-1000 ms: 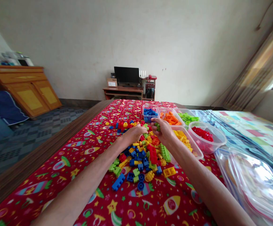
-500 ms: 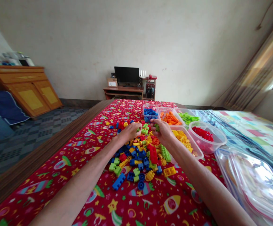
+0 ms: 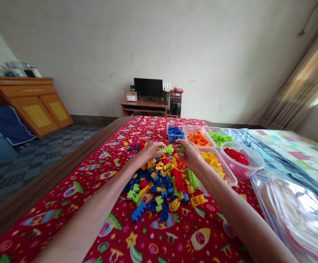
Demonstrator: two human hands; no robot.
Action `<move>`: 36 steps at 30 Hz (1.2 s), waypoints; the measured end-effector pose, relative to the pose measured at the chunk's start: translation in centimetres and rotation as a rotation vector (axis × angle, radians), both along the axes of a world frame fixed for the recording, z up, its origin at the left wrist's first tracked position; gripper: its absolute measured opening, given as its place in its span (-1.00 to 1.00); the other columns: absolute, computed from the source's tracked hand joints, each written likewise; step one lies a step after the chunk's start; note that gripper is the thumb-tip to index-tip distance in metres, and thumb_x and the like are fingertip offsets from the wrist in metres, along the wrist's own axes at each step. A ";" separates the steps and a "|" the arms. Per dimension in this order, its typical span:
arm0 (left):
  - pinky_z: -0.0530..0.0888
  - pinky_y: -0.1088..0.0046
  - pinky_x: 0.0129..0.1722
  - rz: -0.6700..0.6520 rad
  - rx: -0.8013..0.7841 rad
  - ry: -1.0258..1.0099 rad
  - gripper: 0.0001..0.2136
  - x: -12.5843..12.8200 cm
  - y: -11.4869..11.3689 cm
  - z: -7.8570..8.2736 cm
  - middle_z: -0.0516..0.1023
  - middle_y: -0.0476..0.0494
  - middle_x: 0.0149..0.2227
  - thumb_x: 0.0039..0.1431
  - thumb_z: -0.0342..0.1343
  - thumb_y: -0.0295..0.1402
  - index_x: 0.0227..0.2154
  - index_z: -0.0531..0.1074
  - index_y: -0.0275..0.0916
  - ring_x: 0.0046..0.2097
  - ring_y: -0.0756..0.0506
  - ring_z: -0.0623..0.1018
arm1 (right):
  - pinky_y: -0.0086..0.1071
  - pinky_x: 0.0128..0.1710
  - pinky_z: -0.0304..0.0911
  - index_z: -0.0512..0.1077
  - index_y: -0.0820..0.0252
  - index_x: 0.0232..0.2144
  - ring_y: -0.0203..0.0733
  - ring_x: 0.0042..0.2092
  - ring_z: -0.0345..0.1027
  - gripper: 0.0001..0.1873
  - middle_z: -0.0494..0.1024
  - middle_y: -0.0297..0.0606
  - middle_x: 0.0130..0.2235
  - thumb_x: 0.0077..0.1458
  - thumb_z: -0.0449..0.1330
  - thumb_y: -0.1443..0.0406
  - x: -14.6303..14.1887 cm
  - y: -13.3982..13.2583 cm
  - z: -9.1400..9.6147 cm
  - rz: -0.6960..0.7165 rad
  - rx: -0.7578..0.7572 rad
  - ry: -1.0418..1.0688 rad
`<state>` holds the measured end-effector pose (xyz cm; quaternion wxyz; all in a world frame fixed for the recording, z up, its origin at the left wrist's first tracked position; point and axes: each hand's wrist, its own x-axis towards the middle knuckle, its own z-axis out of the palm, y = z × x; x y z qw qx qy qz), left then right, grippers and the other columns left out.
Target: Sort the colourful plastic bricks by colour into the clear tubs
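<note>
My left hand (image 3: 152,150) is closed on a long light-green toy brick (image 3: 167,149) above the far part of the pile. Close to its right, my right hand (image 3: 188,150) has its fingers wrapped round a green toy brick (image 3: 183,148), mostly hidden by them. Below both hands spreads a heap of mixed toy bricks (image 3: 163,181) in blue, yellow, red and green. A long green brick (image 3: 192,178) lies at the heap's right side, beside a red brick (image 3: 178,179).
Clear tubs hold sorted bricks: blue (image 3: 176,132), orange (image 3: 198,138), light green (image 3: 219,137), yellow (image 3: 213,163) and red (image 3: 237,156). Stacked transparent lids (image 3: 295,212) lie at the right. A red patterned cloth (image 3: 93,182) covers the table.
My left hand has shifted slightly left and now holds the long light-green brick level, pointing toward my right hand. My right hand has stayed nearly in place.
</note>
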<state>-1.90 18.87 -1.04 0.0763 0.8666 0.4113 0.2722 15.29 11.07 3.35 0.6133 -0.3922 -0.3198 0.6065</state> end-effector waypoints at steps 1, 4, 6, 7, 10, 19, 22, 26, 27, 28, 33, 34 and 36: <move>0.39 0.54 -0.43 0.009 -0.030 -0.076 -0.81 -0.1 0.1 0.3 0.55 -0.03 -0.50 0.07 0.10 -0.31 -0.30 0.53 -0.27 -0.43 -0.03 0.52 | -0.66 -0.71 0.02 0.35 0.25 -0.50 -0.46 -0.59 0.20 -0.94 0.37 -0.38 -0.60 -0.07 0.19 0.36 0.0 0.1 0.0 -0.013 -0.003 0.015; 0.45 0.50 -0.37 -0.056 -0.093 -0.327 -0.69 -0.2 0.1 1.4 0.60 -0.10 -0.37 0.07 0.12 -0.21 -0.20 0.50 -0.31 -0.35 -0.06 0.56 | -0.58 -0.59 0.24 0.32 0.22 -0.47 -0.39 -0.53 0.28 -0.87 0.39 -0.35 -0.59 0.04 0.17 0.28 -0.1 0.3 -0.1 -0.062 -0.057 0.063; 0.48 0.46 -0.26 -0.115 -0.111 -0.461 -0.65 0.2 -0.5 2.2 0.61 -0.16 -0.26 0.07 0.12 -0.20 -0.14 0.48 -0.33 -0.25 -0.09 0.58 | -0.50 -0.53 0.32 0.30 0.20 -0.46 -0.34 -0.51 0.32 -0.82 0.39 -0.33 -0.58 0.10 0.15 0.22 -0.1 0.4 -0.2 -0.070 -0.120 0.094; 0.49 0.44 -0.21 -0.135 -0.113 -0.498 -0.64 0.5 -0.9 2.6 0.61 -0.17 -0.23 0.08 0.12 -0.20 -0.13 0.47 -0.33 -0.21 -0.10 0.58 | -0.46 -0.52 0.34 0.29 0.19 -0.45 -0.32 -0.50 0.33 -0.79 0.39 -0.33 -0.57 0.12 0.14 0.18 -0.1 0.4 -0.2 -0.058 -0.142 0.114; 0.50 0.42 -0.22 -0.135 -0.083 -0.456 -0.70 1.9 -2.6 3.3 0.61 -0.14 -0.25 0.11 0.12 -0.24 -0.14 0.48 -0.30 -0.25 -0.09 0.58 | -0.38 -0.50 0.37 0.30 0.18 -0.42 -0.29 -0.49 0.35 -0.70 0.40 -0.32 -0.53 0.15 0.09 0.07 -0.2 0.2 -0.1 0.050 -0.129 0.168; 0.44 0.38 -0.11 -0.126 0.211 -0.277 -0.78 4.4 -5.0 3.0 0.58 -0.15 -0.21 0.25 0.00 -0.30 -0.20 0.50 -0.25 -0.16 -0.11 0.54 | -0.49 -0.52 0.29 0.32 0.15 -0.41 -0.37 -0.52 0.29 -0.78 0.42 -0.46 -0.55 0.04 0.21 0.14 -1.4 -0.5 -0.4 0.055 -0.066 0.219; 0.41 0.33 -0.05 -0.142 0.293 -0.237 -0.73 4.4 -5.0 3.1 0.58 -0.17 -0.23 0.29 -0.09 -0.29 -0.22 0.51 -0.26 -0.13 -0.12 0.51 | -0.53 -0.55 0.27 0.30 0.16 -0.44 -0.39 -0.53 0.28 -0.84 0.42 -0.47 -0.56 0.07 0.17 0.21 -1.5 -0.4 -0.5 0.024 -0.066 0.234; 0.37 0.33 0.03 -0.155 0.312 -0.280 -0.68 4.2 -5.1 3.6 0.57 -0.18 -0.17 0.32 -0.17 -0.32 -0.20 0.50 -0.28 -0.07 -0.10 0.50 | -0.58 -0.57 0.25 0.32 0.19 -0.44 -0.41 -0.53 0.29 -0.89 0.45 -0.43 -0.53 0.06 0.17 0.28 -1.2 -0.3 -0.2 -0.003 -0.064 0.208; 0.38 0.34 0.03 -0.151 0.298 -0.296 -0.67 4.2 -5.2 3.8 0.57 -0.18 -0.16 0.32 -0.18 -0.32 -0.20 0.50 -0.28 -0.07 -0.10 0.50 | -0.59 -0.59 0.23 0.32 0.20 -0.45 -0.42 -0.53 0.29 -0.88 0.44 -0.43 -0.54 0.03 0.21 0.29 -1.1 -0.2 -0.1 -0.007 -0.058 0.190; 0.39 0.35 0.03 -0.145 0.282 -0.309 -0.67 4.1 -5.2 4.0 0.57 -0.18 -0.15 0.32 -0.19 -0.32 -0.21 0.50 -0.28 -0.06 -0.09 0.51 | -0.60 -0.61 0.21 0.33 0.21 -0.45 -0.42 -0.53 0.29 -0.85 0.43 -0.43 -0.55 -0.02 0.26 0.30 -0.9 -0.1 0.0 -0.005 -0.045 0.173; 0.38 0.41 0.02 -0.121 0.260 -0.330 -0.66 3.4 -5.5 4.9 0.58 -0.16 -0.17 0.32 -0.19 -0.33 -0.27 0.51 -0.29 -0.07 -0.08 0.52 | -0.61 -0.64 0.17 0.35 0.22 -0.48 -0.41 -0.52 0.30 -0.76 0.40 -0.43 -0.57 -0.17 0.37 0.37 0.1 0.1 0.4 0.038 0.065 0.152; 0.38 0.41 0.02 -0.112 0.270 -0.334 -0.66 3.3 -5.5 5.1 0.59 -0.16 -0.18 0.32 -0.18 -0.33 -0.29 0.52 -0.29 -0.07 -0.08 0.53 | -0.61 -0.64 0.18 0.34 0.22 -0.49 -0.41 -0.52 0.30 -0.76 0.40 -0.43 -0.57 -0.17 0.37 0.37 0.5 0.2 0.6 0.042 0.081 0.151; 0.39 0.41 0.01 -0.087 0.291 -0.342 -0.66 2.9 -5.6 5.5 0.59 -0.15 -0.20 0.31 -0.18 -0.33 -0.33 0.52 -0.28 -0.09 -0.08 0.53 | -0.60 -0.63 0.20 0.34 0.22 -0.50 -0.41 -0.52 0.30 -0.77 0.39 -0.43 -0.57 -0.16 0.37 0.36 1.4 0.3 1.3 0.057 0.109 0.116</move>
